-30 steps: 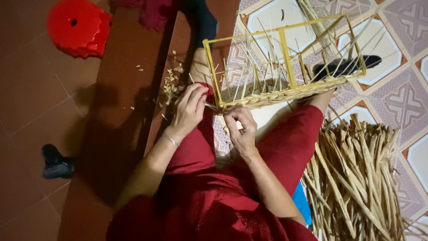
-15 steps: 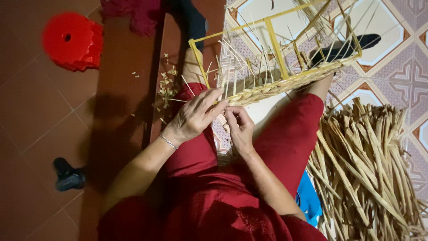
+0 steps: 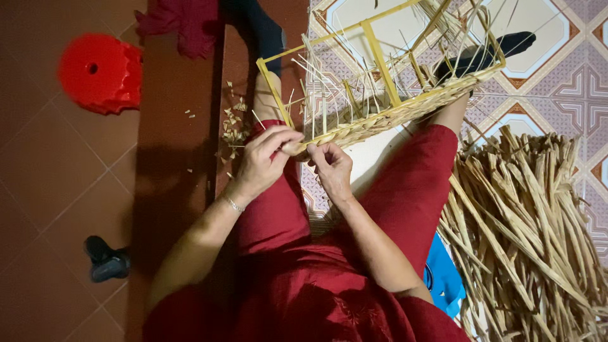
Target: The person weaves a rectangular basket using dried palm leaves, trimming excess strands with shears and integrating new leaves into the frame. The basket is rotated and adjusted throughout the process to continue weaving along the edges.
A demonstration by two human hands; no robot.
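Since half a second ago, yellow wire-frame basket with woven straw rim [image 3: 380, 95] sits a bit higher, upper centre. Left hand [image 3: 266, 158] grip pinches the rim end; right hand [image 3: 330, 168] grip pinches a straw strand there. Keep strand taut, weave tight. Dried straw pile [image 3: 538, 234] lower right.

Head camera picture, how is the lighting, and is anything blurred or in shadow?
Head view: the patterned tile floor on the right is brightly lit; the dark red-brown floor on the left lies dim, with a heavy shadow beside the person's left arm. The left hand, right hand and yellow-framed woven straw basket look sharp.
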